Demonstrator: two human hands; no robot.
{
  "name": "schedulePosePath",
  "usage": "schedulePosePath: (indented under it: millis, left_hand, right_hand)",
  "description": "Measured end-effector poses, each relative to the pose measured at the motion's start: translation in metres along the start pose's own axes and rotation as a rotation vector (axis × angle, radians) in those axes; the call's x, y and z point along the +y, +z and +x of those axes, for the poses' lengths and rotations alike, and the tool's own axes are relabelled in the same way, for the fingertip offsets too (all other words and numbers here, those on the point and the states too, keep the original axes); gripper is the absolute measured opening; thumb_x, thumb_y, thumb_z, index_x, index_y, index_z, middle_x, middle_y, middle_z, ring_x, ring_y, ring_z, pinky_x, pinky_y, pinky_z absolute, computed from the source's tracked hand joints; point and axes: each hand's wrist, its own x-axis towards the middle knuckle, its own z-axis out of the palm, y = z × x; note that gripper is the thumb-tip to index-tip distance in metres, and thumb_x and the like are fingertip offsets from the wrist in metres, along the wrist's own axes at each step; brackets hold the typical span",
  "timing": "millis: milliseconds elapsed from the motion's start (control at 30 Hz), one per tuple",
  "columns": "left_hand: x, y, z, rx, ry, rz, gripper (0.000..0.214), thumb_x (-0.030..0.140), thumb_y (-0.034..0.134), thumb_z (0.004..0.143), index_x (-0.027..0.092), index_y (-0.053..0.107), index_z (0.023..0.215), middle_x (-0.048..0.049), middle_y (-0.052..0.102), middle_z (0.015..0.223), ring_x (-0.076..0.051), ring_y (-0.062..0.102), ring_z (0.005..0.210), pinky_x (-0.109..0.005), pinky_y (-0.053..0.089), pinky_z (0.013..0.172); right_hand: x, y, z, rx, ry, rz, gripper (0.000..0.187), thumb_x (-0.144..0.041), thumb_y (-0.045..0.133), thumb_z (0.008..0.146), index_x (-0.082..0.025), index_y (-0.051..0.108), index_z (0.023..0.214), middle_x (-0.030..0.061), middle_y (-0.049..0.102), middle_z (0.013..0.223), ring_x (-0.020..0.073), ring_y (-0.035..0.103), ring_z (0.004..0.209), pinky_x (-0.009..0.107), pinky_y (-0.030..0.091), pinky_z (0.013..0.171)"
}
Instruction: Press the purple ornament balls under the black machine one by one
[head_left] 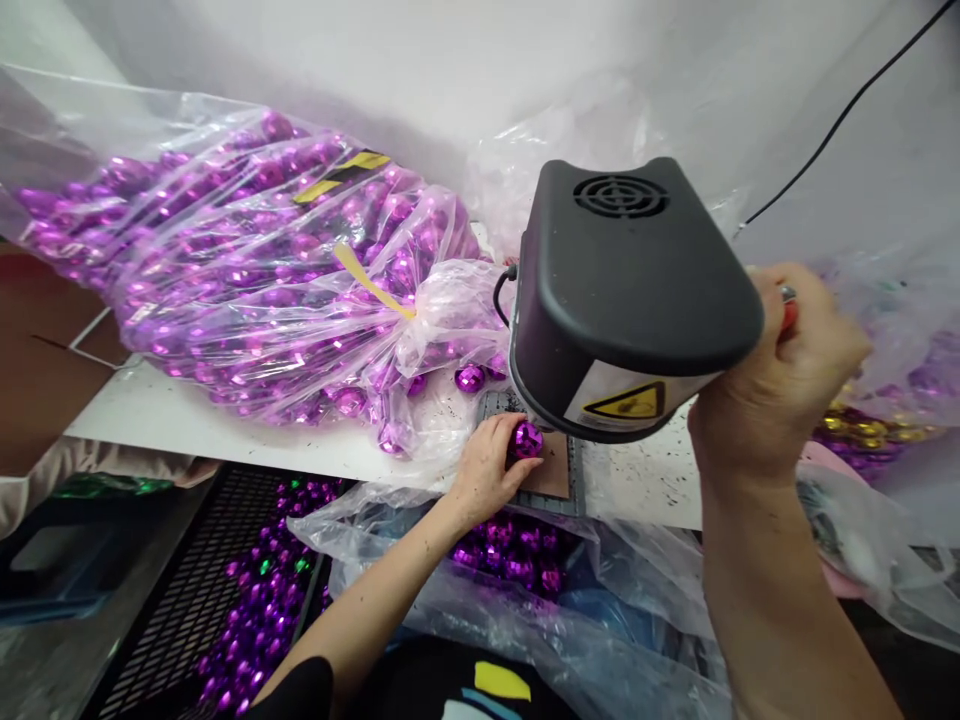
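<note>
A shiny purple faceted ball (527,439) is pinched between the thumb and fingers of my left hand (491,465), low under the front of a black machine (637,270). Beneath the ball lie a brown square pad (551,470) and a grey base plate (576,478). My right hand (787,370) is closed in a fist at the machine's right side, around a handle whose red part (788,316) shows between the fingers; most of it is hidden. The machine's housing has a round vent on top and a yellow warning label (626,401) on its front.
A tied clear bag (247,270) full of purple balls covers the left of the white table (225,435). Several loose balls (470,378) lie beside it. Below are an open plastic bag (517,600) with more balls and a black mesh crate (161,590). A cable (847,115) hangs at upper right.
</note>
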Motion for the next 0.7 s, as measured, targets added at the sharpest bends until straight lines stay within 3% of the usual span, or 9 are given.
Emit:
schedulePosePath:
  millis: [233,400,567,700]
  left_hand:
    - [-0.002,0.011,0.003,0.032,-0.053,0.051,0.038,0.035,0.075,0.081,0.023,0.063,0.116,-0.0121,0.062,0.123,-0.033,0.055,0.119,-0.052,0.043,0.103]
    - [-0.006,0.017,0.008,-0.042,-0.033,-0.048,0.033,0.033,0.073,0.083,0.023,0.064,0.112,-0.0112,0.063,0.122,-0.032,0.053,0.123,-0.056,0.034,0.112]
    - [-0.001,0.015,0.009,-0.097,-0.030,-0.014,0.033,0.032,0.069,0.085,0.023,0.062,0.116,-0.0100,0.064,0.122,-0.031,0.054,0.123,-0.059,0.028,0.117]
    - [0.004,0.014,0.010,-0.103,-0.045,0.000,0.034,0.032,0.068,0.085,0.024,0.063,0.118,-0.0092,0.065,0.120,-0.031,0.054,0.123,-0.060,0.027,0.119]
  right_hand:
    - [0.001,0.000,0.000,0.008,-0.038,-0.020,0.053,-0.064,0.050,0.088,-0.015,0.050,0.069,-0.0045,0.034,0.058,0.0020,0.033,0.055,0.019,0.025,0.053]
    - [0.004,0.001,0.001,0.022,-0.043,0.005,0.053,-0.063,0.052,0.088,-0.014,0.051,0.069,-0.0041,0.036,0.059,0.0016,0.034,0.057,0.018,0.026,0.053]
    - [0.002,-0.003,0.001,0.009,-0.055,0.022,0.041,-0.051,0.057,0.089,-0.014,0.055,0.071,-0.0052,0.034,0.058,0.0009,0.034,0.055,0.017,0.025,0.051]
    - [0.000,-0.015,-0.015,0.003,-0.129,-0.062,0.028,-0.038,0.058,0.091,-0.014,0.061,0.078,-0.0057,0.040,0.058,0.0000,0.037,0.053,0.015,0.028,0.050]
